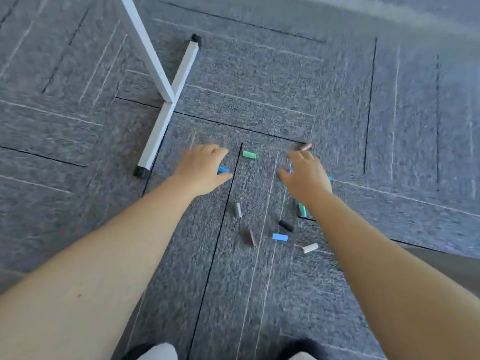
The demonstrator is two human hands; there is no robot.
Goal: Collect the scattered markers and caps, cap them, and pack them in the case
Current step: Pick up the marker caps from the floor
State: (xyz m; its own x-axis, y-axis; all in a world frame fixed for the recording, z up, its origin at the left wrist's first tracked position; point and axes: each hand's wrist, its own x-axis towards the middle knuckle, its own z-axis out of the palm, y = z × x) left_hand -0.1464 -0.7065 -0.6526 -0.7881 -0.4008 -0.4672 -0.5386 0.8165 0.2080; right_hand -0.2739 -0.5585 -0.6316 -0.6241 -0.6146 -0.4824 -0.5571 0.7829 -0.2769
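Both your arms are stretched out low over the grey carpet floor (pixel 259 294), and the marker caps are scattered between them. Taking the green cap (pixel 250 154) as the landmark: your left hand (pixel 205 168) sits just left of it, fingers curled, with a blue cap (pixel 224 169) poking out between thumb and fingers, so it looks pinched. Your right hand (pixel 305 175) is just right of it, fingers bent; something bluish shows at the fingertips, but it's too blurry to tell if it's gripping anything. A brownish cap (pixel 304 146) lies just beyond that hand.

Nearer you than the green cap: a grey cap (pixel 238 209), a teal cap (pixel 302 209) touching your right wrist, a black cap (pixel 285 226), a brown cap (pixel 251 237), a light blue cap (pixel 280 237) and a white cap (pixel 310 247).

No readable writing anywhere. A white stand leg (pixel 166 110) lies left of the green cap.
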